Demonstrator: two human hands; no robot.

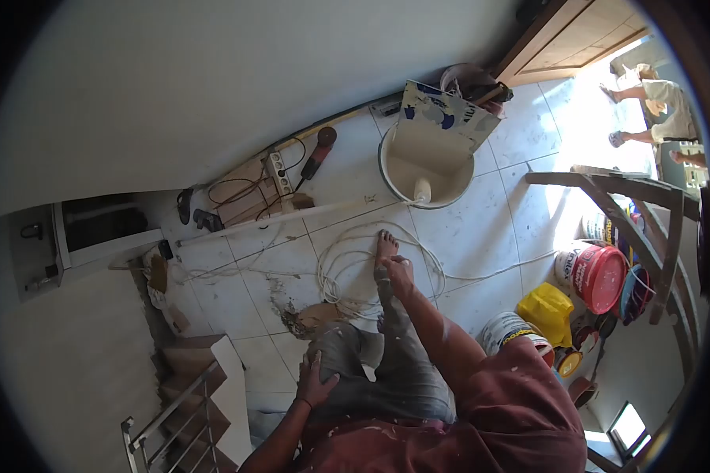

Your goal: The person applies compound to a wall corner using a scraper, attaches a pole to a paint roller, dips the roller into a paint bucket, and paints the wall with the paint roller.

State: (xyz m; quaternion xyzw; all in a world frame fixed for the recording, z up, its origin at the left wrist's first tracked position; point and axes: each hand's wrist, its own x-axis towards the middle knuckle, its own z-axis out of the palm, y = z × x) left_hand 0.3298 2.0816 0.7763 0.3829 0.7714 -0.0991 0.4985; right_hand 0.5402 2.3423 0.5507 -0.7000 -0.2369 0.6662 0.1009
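Note:
My left hand [315, 383] lies open on my left thigh, on the dusty grey trousers [341, 355], with its fingers spread. My right arm reaches down along my raised right leg. My right hand [400, 273] is closed at the lower trouser leg [384, 285], just above my bare foot [386, 245]. Its fingertips are small in view and partly hidden. A loose coil of pale hose or cable [327, 256] lies on the tiles around that foot.
A paint-roller [422, 191] rests in a large tub [394, 169], under a stained board [442, 118]. Left are an angle grinder [319, 154], a power strip [278, 173] and a long pole [308, 211]. Paint buckets [580, 272], a yellow bag [546, 311] and a wooden frame [643, 229] stand right; people's legs [639, 138] show beyond.

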